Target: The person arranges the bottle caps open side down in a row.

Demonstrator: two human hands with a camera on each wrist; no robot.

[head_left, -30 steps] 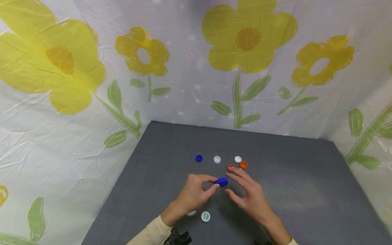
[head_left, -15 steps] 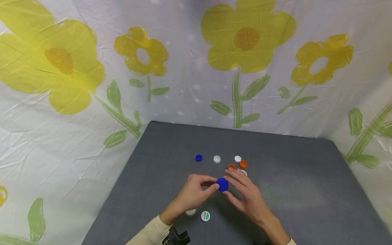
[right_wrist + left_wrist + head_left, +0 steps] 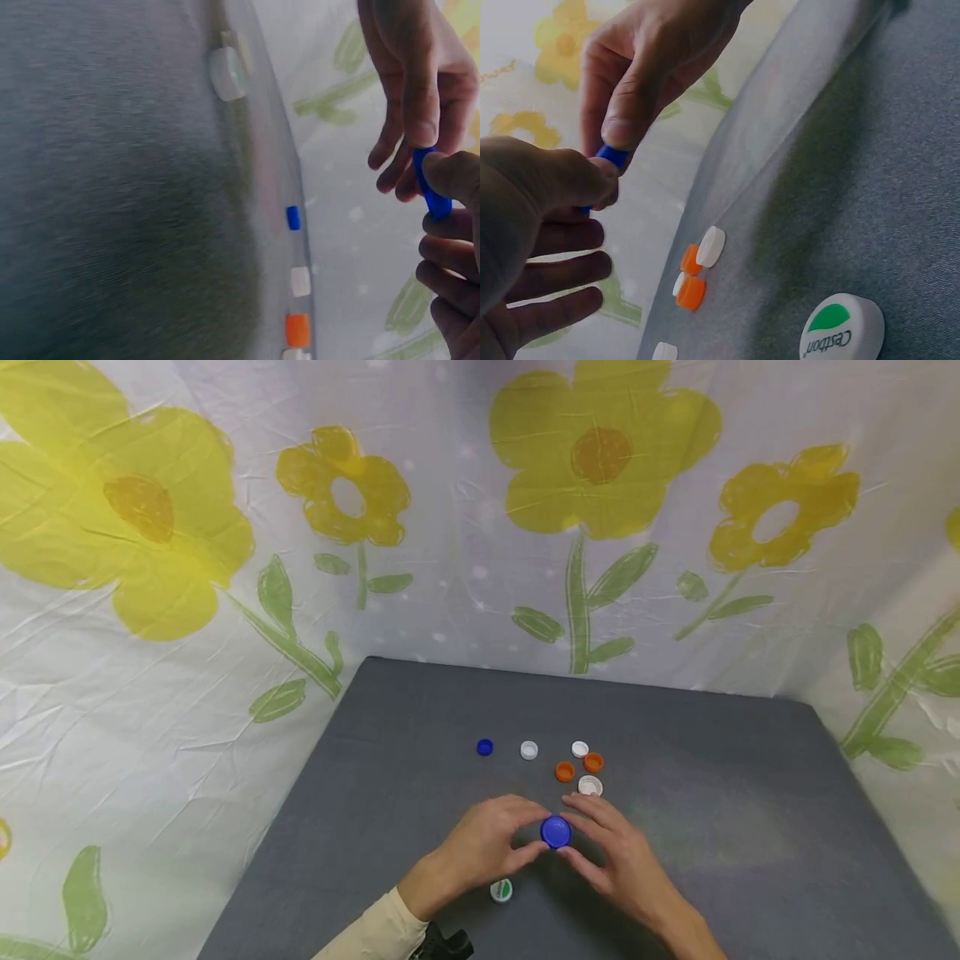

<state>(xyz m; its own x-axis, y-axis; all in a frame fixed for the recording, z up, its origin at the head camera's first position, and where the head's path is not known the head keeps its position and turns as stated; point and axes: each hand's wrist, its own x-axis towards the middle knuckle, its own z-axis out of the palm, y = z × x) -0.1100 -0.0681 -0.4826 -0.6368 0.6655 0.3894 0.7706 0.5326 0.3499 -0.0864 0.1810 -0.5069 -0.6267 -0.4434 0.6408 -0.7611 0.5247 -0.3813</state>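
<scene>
A round blue bottle cap [image 3: 556, 832] is up off the table between my two hands, its flat face towards the head camera. My left hand [image 3: 483, 847] pinches its left edge with thumb and index finger. From the other side my right hand [image 3: 618, 860] pinches the right edge, other fingers spread. In the left wrist view the blue cap [image 3: 612, 156] is partly covered by the thumbs. The right wrist view shows the blue cap [image 3: 429, 184] edge-on between both hands. A white cap with a green mark [image 3: 501, 890] lies below my left hand.
Beyond the hands on the grey table [image 3: 420, 710] lie a smaller blue cap [image 3: 485, 747], white caps [image 3: 528, 750] and orange caps [image 3: 565, 772]. A larger white cap [image 3: 590, 786] lies close to my right fingertips. A flower-printed curtain [image 3: 450, 527] hangs around the table.
The blue cap has turned from edge-on to face-on and moved slightly nearer and right. My right hand, apart from it a second ago, now pinches it too. My left hand has shifted with the cap.
</scene>
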